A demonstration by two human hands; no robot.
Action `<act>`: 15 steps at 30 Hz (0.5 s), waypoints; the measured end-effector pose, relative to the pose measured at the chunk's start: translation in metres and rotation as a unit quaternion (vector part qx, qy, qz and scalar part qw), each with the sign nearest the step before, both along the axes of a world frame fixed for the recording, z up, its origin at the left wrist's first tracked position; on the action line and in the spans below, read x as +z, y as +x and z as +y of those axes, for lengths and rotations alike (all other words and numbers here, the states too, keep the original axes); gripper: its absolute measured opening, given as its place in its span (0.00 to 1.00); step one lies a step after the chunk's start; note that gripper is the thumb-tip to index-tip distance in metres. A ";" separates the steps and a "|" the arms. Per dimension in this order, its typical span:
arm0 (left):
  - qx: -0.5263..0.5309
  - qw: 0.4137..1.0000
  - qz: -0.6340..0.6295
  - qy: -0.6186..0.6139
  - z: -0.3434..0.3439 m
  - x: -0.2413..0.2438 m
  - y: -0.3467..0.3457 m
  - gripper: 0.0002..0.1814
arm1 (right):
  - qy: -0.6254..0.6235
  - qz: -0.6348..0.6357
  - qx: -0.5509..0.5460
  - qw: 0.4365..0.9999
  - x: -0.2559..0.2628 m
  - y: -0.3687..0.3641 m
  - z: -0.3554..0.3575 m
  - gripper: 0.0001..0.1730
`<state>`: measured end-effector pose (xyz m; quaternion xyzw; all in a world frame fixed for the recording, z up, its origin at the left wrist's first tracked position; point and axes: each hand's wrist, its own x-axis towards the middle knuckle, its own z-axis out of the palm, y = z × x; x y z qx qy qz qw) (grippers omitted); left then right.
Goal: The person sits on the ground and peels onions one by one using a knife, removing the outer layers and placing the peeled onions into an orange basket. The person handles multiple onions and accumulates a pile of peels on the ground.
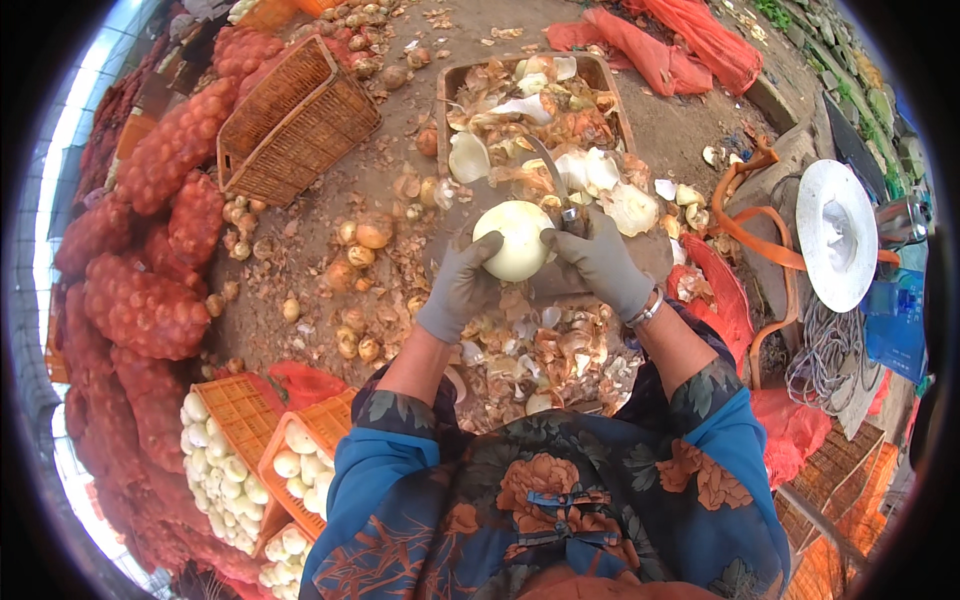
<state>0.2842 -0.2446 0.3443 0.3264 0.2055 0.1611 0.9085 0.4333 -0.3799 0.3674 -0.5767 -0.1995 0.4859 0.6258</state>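
Note:
A peeled, pale onion [514, 240] is held in front of me between both gloved hands. My left hand [460, 281] grips its left side, thumb pressed on the skinless surface. On the other side, my right hand [600, 259] has its thumb against the onion and also holds a curved-blade knife [553, 172], which points up and away from me. Both hands wear grey gloves. Just beyond them, a crate [626, 124] is heaped with onion skins and pale peelings [525, 109]. Some peelings lie beside the knife.
An empty orange crate [300, 124] lies left, near red mesh sacks of onions [146, 307]. Crates of peeled onions [304, 465] stand at lower left. Loose onions [373, 229] and skins [570, 345] litter the ground. Right are an orange strap [757, 217] and a white disc-shaped object [836, 236].

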 end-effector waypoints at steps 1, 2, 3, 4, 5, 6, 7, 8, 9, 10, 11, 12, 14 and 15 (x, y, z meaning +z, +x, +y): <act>-0.004 1.000 0.002 0.017 -0.001 0.001 0.001 0.36 | -0.002 0.003 0.004 1.000 0.002 -0.001 0.000 0.14; -0.008 0.999 0.004 0.035 -0.002 0.003 0.001 0.36 | -0.004 0.007 0.008 1.000 0.007 -0.002 -0.002 0.14; -0.013 0.999 0.006 0.052 -0.002 0.005 0.001 0.37 | -0.005 0.011 0.011 1.000 0.009 -0.003 -0.002 0.14; -0.020 0.995 0.021 0.093 -0.002 0.007 0.002 0.37 | -0.001 0.027 0.016 0.999 0.009 -0.002 -0.002 0.14; -0.026 0.990 0.036 0.134 0.000 0.008 0.002 0.38 | 0.004 0.044 0.020 0.999 0.008 0.001 -0.003 0.14; -0.033 0.983 0.051 0.175 0.002 0.010 0.001 0.38 | 0.009 0.061 0.024 0.998 0.006 0.003 -0.004 0.14; -0.043 0.987 0.040 0.150 0.002 0.012 0.000 0.39 | 0.018 0.102 0.031 0.994 0.005 0.005 -0.004 0.13; -0.054 0.990 0.029 0.125 0.003 0.015 -0.001 0.40 | 0.027 0.143 0.037 0.989 0.003 0.006 -0.005 0.13; -0.062 0.993 0.017 0.102 0.004 0.017 -0.002 0.40 | 0.038 0.182 0.046 0.982 0.004 0.007 -0.004 0.12; -0.068 0.996 -0.012 0.059 0.004 0.015 -0.002 0.42 | 0.065 0.214 0.044 0.974 0.007 0.008 -0.004 0.12; -0.074 0.996 -0.041 0.016 0.002 0.010 -0.004 0.43 | 0.093 0.246 0.042 0.964 0.011 0.009 -0.005 0.12; -0.081 0.994 -0.071 -0.027 0.000 0.009 -0.004 0.44 | 0.120 0.276 0.038 0.953 0.014 0.010 -0.005 0.12; -0.089 0.989 -0.095 -0.072 -0.002 0.010 -0.004 0.48 | 0.142 0.284 0.049 0.947 0.013 0.015 -0.005 0.11; -0.093 0.985 -0.106 -0.095 -0.003 0.011 -0.005 0.50 | 0.153 0.289 0.054 0.944 0.011 0.016 -0.005 0.11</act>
